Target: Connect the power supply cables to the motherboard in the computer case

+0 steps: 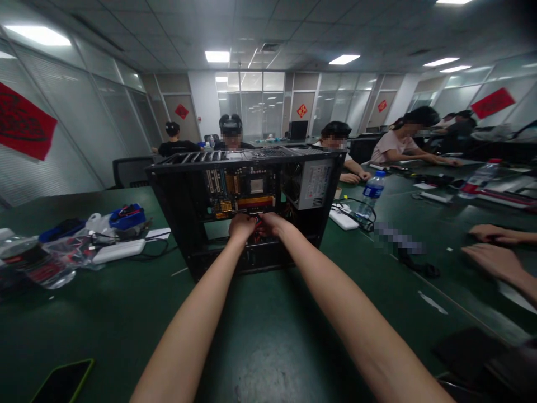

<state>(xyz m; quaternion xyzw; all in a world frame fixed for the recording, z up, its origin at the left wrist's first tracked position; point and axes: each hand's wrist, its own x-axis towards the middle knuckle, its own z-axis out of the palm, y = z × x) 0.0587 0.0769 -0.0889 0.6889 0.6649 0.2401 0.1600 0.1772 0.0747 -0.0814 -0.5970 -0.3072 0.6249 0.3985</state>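
An open black computer case (168,212) stands on the green table, its inside facing me. In its upper part are a motherboard (241,187) and, at the right, a silver power supply (314,183). Both my hands reach into the case just below the motherboard. My left hand (242,225) and my right hand (271,224) are close together, fingers closed around thin red and dark cables (259,230) between them. The fingertips are small and partly hidden, so the exact piece in each hand is hard to make out.
Left on the table (104,313) are a white power bank (119,252), plastic bags, a blue pouch (127,216) and a phone (62,382). Right of the case are another power bank (344,217), a blue-capped bottle (372,193) and another person's hands (495,252). Several people sit beyond.
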